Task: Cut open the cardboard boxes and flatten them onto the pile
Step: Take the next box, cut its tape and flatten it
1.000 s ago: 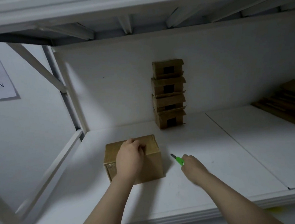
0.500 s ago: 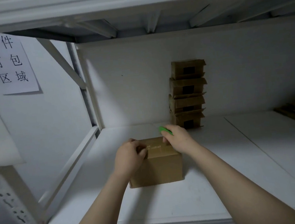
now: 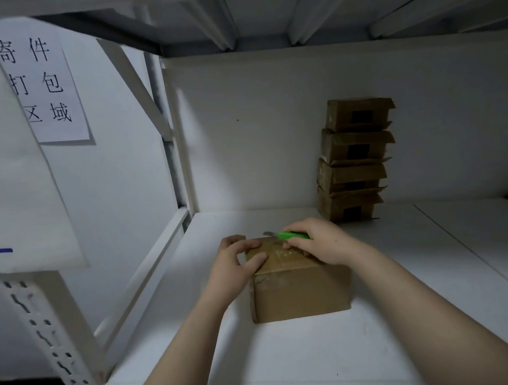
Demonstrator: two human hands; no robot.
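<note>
knife (image 3: 293,236): long axis left-right across box (image 3: 301,289) top — blade points left
right grip (image 3: 324,241): wrapped round knife
left grip (image 3: 231,266): holding box

A closed brown cardboard box (image 3: 301,289) sits on the white shelf board (image 3: 291,358). The left hand (image 3: 231,265) grips its top left corner, and the right hand (image 3: 321,241) lies over its top far edge, holding a green-handled utility knife (image 3: 292,235) with the blade pointing left. Behind the box and to its right, a stack of four brown cardboard boxes (image 3: 354,165) stands against the white back panel (image 3: 256,130); a white paper sign (image 3: 40,82) hangs far left.
</note>
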